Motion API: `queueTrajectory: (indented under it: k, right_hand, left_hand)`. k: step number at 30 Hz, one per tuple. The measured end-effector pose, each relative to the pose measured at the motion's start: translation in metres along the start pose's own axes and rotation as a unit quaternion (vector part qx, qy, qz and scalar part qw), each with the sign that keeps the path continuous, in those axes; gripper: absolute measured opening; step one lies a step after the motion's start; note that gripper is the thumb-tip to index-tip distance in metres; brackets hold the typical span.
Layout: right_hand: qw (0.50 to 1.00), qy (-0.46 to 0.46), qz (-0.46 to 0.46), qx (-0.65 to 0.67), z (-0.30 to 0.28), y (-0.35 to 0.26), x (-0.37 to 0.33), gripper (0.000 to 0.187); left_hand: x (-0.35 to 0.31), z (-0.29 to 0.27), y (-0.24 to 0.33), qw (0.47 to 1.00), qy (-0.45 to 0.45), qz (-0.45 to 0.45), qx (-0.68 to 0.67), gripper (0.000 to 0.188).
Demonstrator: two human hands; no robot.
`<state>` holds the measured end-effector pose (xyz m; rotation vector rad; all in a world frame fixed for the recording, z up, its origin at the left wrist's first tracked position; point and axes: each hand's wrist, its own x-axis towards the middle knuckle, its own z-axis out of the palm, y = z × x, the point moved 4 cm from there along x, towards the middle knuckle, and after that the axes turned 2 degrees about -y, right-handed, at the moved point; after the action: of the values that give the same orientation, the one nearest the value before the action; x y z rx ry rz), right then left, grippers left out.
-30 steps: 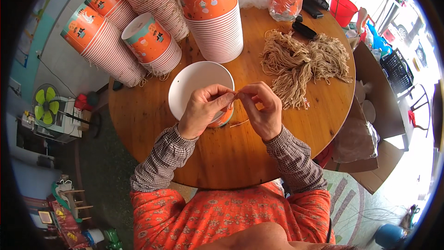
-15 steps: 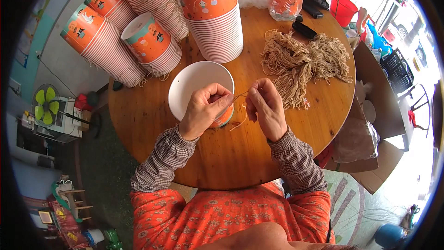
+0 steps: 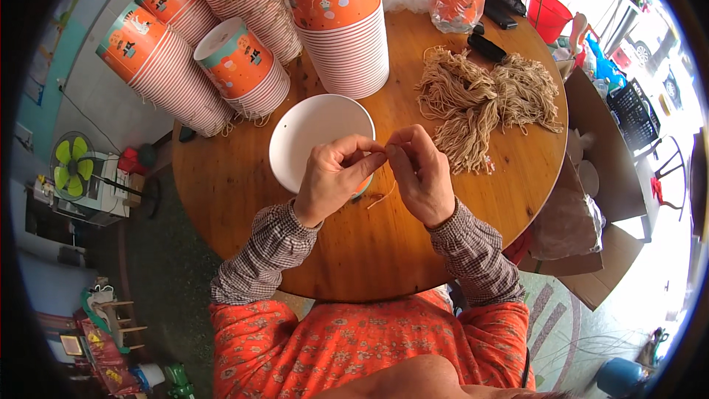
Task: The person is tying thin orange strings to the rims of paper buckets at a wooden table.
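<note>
A single paper bucket (image 3: 306, 122), white inside with an orange and teal outside, stands on the table in front of me. Above its near right rim, my left hand (image 3: 336, 176) pinches a thin tan string (image 3: 380, 199). My right hand (image 3: 421, 176) pinches the same string, its fingertips meeting those of the left. A loose end of the string dangles below the fingers. The part held between the fingertips is mostly hidden. A small hole shows in the bucket's inner wall. To the right of my right hand lies a pile of tan strings (image 3: 473, 103).
On the round wooden table (image 3: 354, 262), a tall stack of buckets (image 3: 340, 44) stands behind the single one. Several stacks with strings (image 3: 177, 77) stand at the left. A wrapped stack (image 3: 456, 0) and a black case (image 3: 486, 48) are far right. Cardboard boxes (image 3: 598, 199) flank the right edge.
My hands have come together, closing the gap where string showed between them. The left hand has moved slightly right, and the right hand slightly left.
</note>
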<state>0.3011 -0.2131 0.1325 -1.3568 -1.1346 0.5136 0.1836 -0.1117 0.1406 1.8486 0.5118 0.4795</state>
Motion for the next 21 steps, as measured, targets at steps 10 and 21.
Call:
queueTrajectory:
  k: [10, 21]
  right_hand:
    - [0.923, -0.012, 0.091, 0.374, -0.003, 0.001, 0.007, 0.013]
    - [0.900, 0.078, -0.029, 0.428, -0.062, -0.045, 0.004, 0.012]
  left_hand:
    - [-0.005, 0.002, 0.021, 0.963, 0.046, 0.197, 0.179, 0.010]
    - [-0.035, 0.012, 0.025, 0.867, 0.117, 0.277, 0.397, 0.012]
